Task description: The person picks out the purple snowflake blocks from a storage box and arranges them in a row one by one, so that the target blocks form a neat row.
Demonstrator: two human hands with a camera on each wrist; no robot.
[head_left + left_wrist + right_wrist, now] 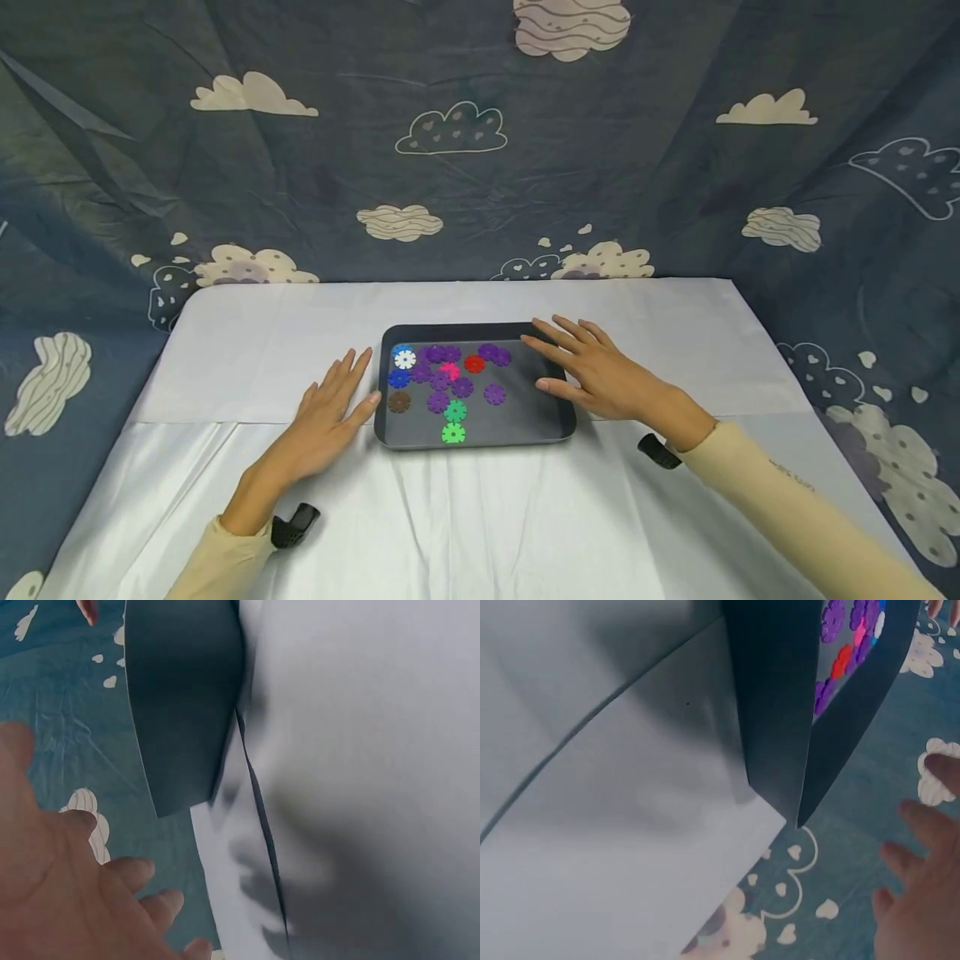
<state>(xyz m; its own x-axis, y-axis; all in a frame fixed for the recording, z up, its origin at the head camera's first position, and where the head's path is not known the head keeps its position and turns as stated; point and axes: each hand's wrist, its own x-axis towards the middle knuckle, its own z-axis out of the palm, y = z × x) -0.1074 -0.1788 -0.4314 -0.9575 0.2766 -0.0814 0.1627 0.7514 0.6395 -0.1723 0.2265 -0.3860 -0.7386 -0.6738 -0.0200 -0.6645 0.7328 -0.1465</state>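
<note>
"Tray (517, 421) sitting mid-counter (480, 517), loaded with notched discs (494, 394)! Which step are we watching?"

"Looks like a ready pose to me. Left hand (322, 427) is just beside the left end, fingers straight, thumb out toward the rim. Touching it? I can't tell. It's pinching nothing, though."

"And the right hand (600, 375)?"

"Fingers spread, reaching over the right end, holding nothing! Should a disc be wanted, I'd say the move calls for a thumb-and-finger pinch on its thin edge. Should the tray need shifting, both palms on the walls."

"Quick word on materials?"

"Smooth, dark and matte, that tray, perhaps metal, with rounded corners and raised walls. The discs look like hard plastic, flat and round, slotted like little gears. Purple dominates, bunched and overlapping!"

"Plenty of other colours, too!"

"Oh yes! White disc (405, 359) between two blue discs (399, 379) on the left, brown disc (399, 402) beneath, red disc (474, 363) near the middle, two green discs (453, 432) toward the near rim."

"And the setting?"

"White cloth (225, 375), soft and creased, with a dark, wrinkled, cloud-print curtain (337, 50) behind!"
</note>
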